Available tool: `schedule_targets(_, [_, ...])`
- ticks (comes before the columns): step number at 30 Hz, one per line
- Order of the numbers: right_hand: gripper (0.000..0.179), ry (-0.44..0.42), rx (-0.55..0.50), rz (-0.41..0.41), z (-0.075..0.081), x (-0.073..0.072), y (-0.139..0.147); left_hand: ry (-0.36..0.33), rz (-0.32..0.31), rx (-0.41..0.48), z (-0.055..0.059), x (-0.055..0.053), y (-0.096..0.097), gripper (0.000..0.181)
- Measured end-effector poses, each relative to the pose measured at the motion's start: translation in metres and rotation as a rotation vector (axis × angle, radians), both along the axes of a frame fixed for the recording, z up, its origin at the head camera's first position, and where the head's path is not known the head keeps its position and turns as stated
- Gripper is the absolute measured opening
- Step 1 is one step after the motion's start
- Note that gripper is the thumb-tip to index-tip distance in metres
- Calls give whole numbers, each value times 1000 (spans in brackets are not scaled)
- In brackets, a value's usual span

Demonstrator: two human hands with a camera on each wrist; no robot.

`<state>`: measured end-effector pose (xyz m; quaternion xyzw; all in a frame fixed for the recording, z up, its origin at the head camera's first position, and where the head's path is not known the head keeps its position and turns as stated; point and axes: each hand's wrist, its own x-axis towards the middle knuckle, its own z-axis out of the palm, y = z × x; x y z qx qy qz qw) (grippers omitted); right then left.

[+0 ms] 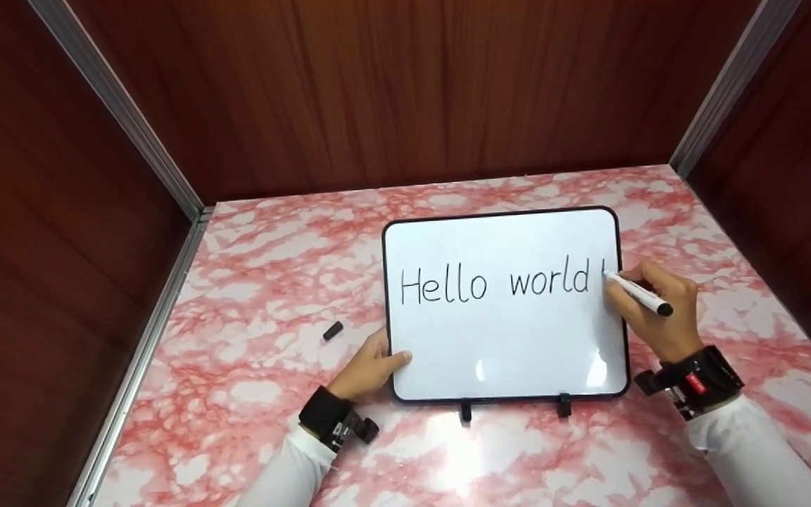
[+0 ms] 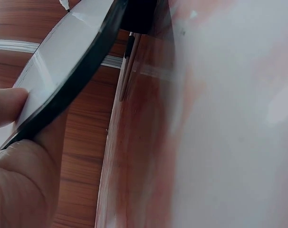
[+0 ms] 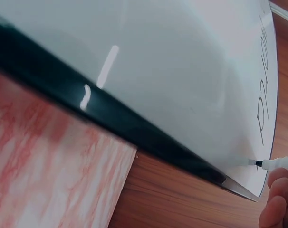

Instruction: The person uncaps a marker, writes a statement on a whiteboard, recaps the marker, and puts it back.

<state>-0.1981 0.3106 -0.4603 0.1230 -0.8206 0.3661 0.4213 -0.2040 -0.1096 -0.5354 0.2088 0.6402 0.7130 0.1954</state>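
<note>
A black-framed whiteboard point(image 1: 504, 338) stands tilted on the table on small black feet point(image 1: 564, 405). "Hello world" and a further short upright stroke near the right edge are written on it in black. My right hand point(image 1: 659, 303) pinches a white marker point(image 1: 638, 293), its tip at that stroke. In the right wrist view the black tip of the marker point(image 3: 277, 164) is at the board's surface. With the thumb on the front and the fingers behind, my left hand point(image 1: 372, 366) grips the board's lower left edge. In the left wrist view the thumb point(image 2: 8, 107) presses the white face.
A black marker cap point(image 1: 334, 330) lies on the table left of the board. The red-and-white marbled table point(image 1: 250, 317) is bordered by dark wood panels point(image 1: 391, 91) at the back and both sides, with metal corner posts point(image 1: 124, 105).
</note>
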Motion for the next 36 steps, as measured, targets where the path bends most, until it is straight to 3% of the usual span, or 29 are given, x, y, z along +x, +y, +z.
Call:
schedule_targets(7, [13, 14, 15, 5, -7, 4, 0, -5, 21, -45, 1, 1, 0, 38])
schedule_targets(15, [11, 43, 56, 4, -10, 7, 1, 20, -11, -3, 0, 1, 0, 40])
schedule_targets(28, [10, 33, 67, 14, -9, 10, 0, 24, -7, 2, 0, 0, 0, 43])
schedule_targets(36, [13, 38, 19, 20, 8, 25, -14, 11, 14, -21, 1, 1, 0, 40])
